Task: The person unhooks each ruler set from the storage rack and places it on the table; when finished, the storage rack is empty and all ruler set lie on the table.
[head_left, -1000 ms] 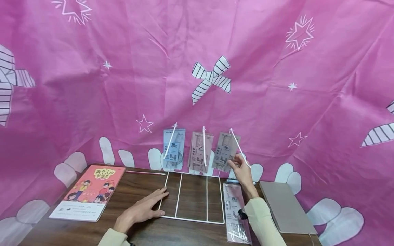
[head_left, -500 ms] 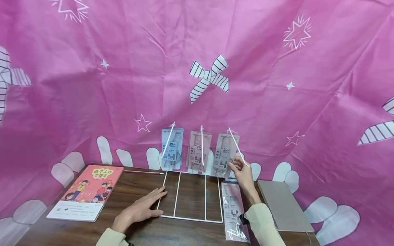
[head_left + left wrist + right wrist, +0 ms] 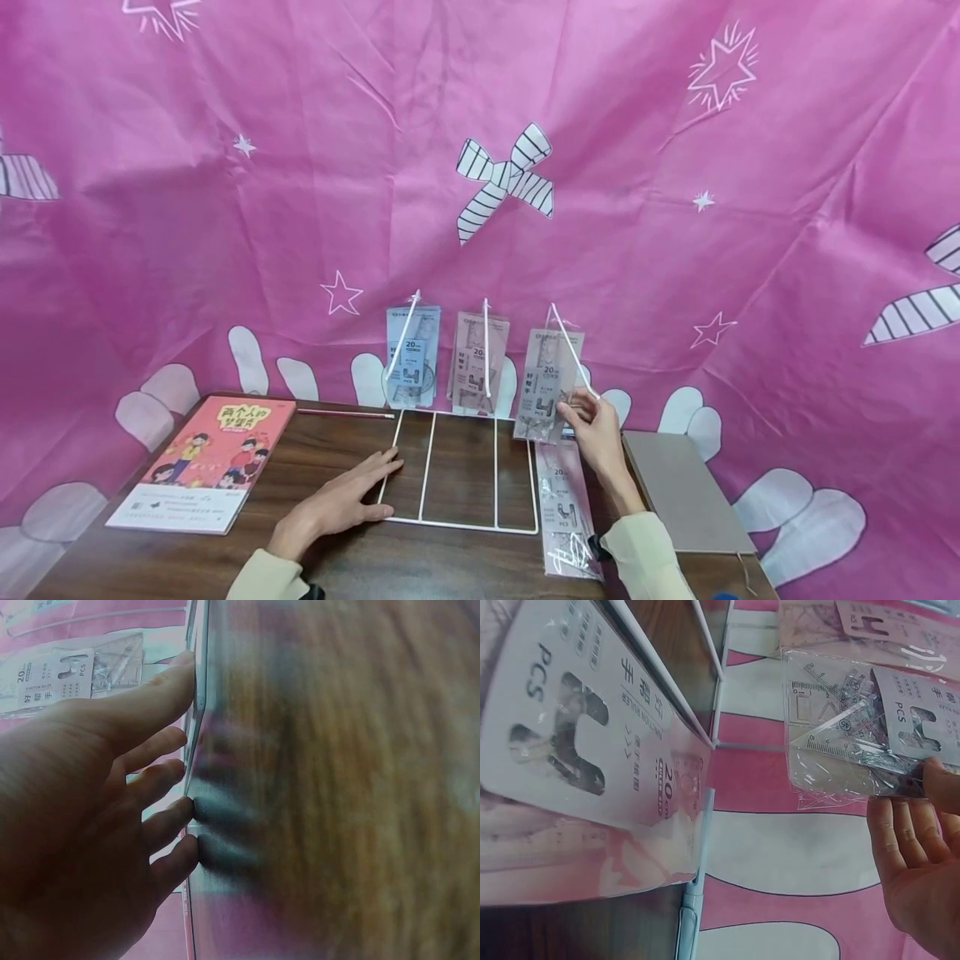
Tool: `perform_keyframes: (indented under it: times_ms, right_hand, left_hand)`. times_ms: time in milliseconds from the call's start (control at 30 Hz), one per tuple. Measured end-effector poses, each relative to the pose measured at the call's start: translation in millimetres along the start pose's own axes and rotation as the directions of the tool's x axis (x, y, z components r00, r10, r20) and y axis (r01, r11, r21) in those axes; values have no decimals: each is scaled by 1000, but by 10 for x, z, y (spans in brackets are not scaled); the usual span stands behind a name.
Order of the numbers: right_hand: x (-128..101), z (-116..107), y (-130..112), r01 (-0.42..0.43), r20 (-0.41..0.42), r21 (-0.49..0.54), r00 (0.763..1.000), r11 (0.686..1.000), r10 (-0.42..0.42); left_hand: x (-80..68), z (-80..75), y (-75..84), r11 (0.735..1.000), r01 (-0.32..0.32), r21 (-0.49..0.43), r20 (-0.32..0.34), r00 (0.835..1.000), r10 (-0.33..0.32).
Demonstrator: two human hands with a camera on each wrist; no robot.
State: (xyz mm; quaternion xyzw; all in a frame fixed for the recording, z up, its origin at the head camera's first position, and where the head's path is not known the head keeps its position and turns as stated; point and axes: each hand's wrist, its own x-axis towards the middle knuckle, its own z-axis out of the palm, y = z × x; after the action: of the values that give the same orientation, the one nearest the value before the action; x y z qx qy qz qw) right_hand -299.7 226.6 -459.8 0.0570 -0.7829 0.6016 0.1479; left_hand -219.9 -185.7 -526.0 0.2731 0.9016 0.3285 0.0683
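Observation:
My right hand [image 3: 597, 435] pinches the lower right edge of a greyish ruler-set packet [image 3: 538, 392], its thumb in front. This clear packet, with set squares showing in the right wrist view, is at the right-hand hook [image 3: 576, 350] of a white wire rack [image 3: 427, 467]. Whether the hook still passes through its top is unclear. My left hand [image 3: 330, 504] rests on the table with fingers spread, fingertips at the rack base's left side. A pink ruler-set packet [image 3: 482, 358] and a blue one [image 3: 412, 358] hang from the other two hooks.
Another pinkish ruler packet [image 3: 564, 508] lies on the table right of the rack, near a light-blue pen [image 3: 694, 907]. A pink book [image 3: 202, 467] and a pencil [image 3: 345, 412] lie left, a grey notebook [image 3: 690, 492] right. A pink curtain [image 3: 337, 167] hangs behind.
The greyish packet, pinched in my right hand, has moved forward and lower along the right-hand hook. My left hand stays on the rack base. The head view has shifted slightly.

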Motion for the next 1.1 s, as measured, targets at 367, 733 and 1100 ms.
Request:
perform_keyframes:
  times_ms: [367, 733, 1100]
  right_hand:
    - [-146, -32, 67, 45, -22, 11, 999, 999, -45]
    - [-338, -106, 19, 59, -17, 9, 998, 998, -59]
    - [-516, -134, -35, 62, -21, 4, 998, 998, -61]
  left_hand:
    - [10, 1, 4, 1000, 7, -2, 12, 1000, -7]
    - [6, -8, 31, 1000, 4, 3, 13, 1000, -4]
    - [2, -5, 2, 1000, 7, -6, 16, 1000, -7]
